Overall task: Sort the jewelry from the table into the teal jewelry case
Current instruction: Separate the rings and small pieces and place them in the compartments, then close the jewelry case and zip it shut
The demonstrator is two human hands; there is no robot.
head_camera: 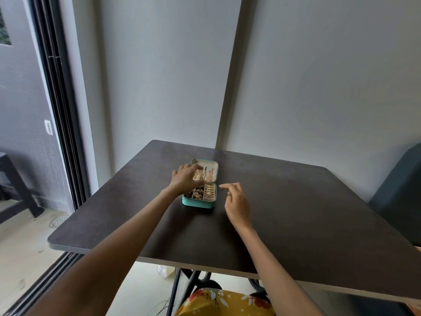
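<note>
Your left hand (185,177) lies spread over the open case (198,203) on the table (296,213); your right hand (237,205) hovers beside it, fingers loose, empty.

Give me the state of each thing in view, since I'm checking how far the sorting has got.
teal jewelry case: open, lid laid back flat on the table.
jewelry: lying in the case's compartments and on the lid's lining; none visible loose on the table.
left hand: reaching over the case, fingers on the lid's lining.
right hand: beside the case, empty, fingers loosely curled.
sliding door: open.
</note>
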